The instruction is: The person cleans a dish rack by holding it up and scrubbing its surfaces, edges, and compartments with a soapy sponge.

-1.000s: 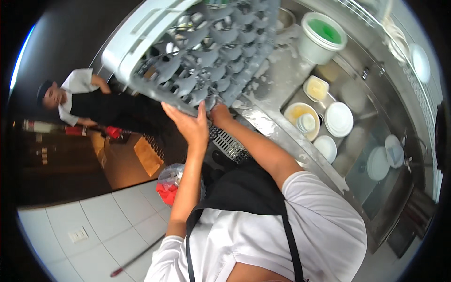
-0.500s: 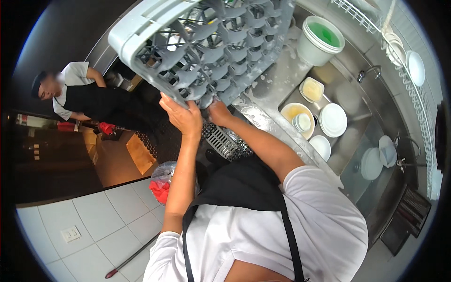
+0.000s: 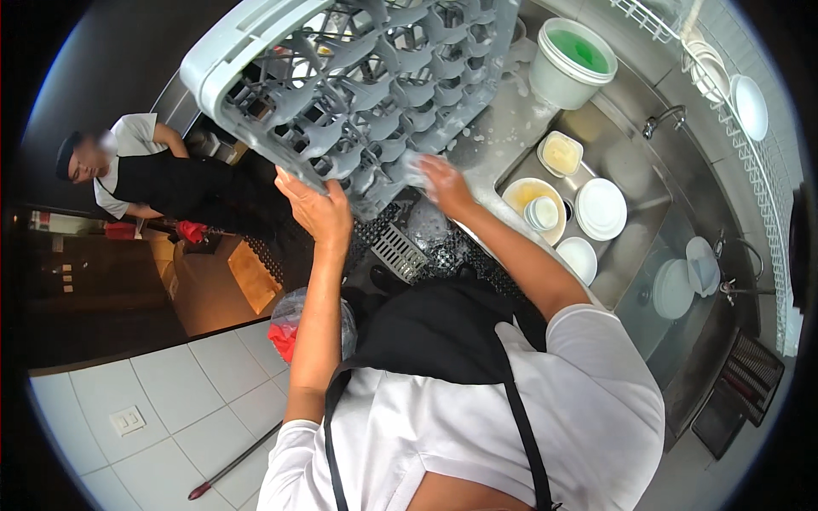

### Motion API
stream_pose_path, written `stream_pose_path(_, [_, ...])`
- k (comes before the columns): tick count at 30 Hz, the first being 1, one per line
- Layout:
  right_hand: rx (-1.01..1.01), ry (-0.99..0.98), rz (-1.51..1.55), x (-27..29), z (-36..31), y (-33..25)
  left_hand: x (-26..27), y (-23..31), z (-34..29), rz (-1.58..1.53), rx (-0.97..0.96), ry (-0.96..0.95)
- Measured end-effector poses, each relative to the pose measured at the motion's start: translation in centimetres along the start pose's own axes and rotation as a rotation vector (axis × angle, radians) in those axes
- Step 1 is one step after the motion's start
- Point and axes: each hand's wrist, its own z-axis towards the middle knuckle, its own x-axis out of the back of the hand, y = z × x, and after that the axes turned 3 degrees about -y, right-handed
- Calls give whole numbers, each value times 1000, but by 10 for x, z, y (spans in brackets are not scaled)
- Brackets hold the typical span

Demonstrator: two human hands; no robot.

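A large grey plastic dishwasher rack (image 3: 247,43), tilted on edge, fills the upper middle. Its grid of wavy divider cells is wet and faces me. My left hand (image 3: 317,209) is closed on the rack's lower left rim, with the fingertips hidden behind it. By the lower right edge of the rack, my right hand (image 3: 447,183) holds a pale, foam-covered pad (image 3: 414,169) against the rack. Its exact kind is hard to make out under the foam. Streaks of suds lie on the steel counter (image 3: 490,140) beside the rack.
A white bucket (image 3: 567,81) with green liquid stands beyond the steel sink (image 3: 635,145). Bowls and plates (image 3: 601,209) sit in the sink, with more plates in the water basin (image 3: 673,289). Another person (image 3: 162,175) stands at left. A wire shelf (image 3: 750,153) runs along the right wall.
My right hand has moved right along the rack's lower edge, bringing the foamy pad into sight. The rack and my left hand have shifted slightly left.
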Motion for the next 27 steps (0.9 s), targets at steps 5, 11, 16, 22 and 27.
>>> stream_pose_path(5, [-125,26,118,-58,56,-29,2,-11,0,-34,22,-68])
stream_pose_path(11, [-161,188,418,-51,13,-45,1,-22,-1,90,-7,-23])
stream_pose_path(16, [92,279,240,-70,13,-27,7,-10,-1,-4,14,-79])
stream_pose_path(22, [-410,-122,232,-90,79,-28,5,-16,-2,-60,-47,-82])
stream_pose_path(27, [-66,-87,260,-86,81,-14,7,-22,5,-75,-22,-78])
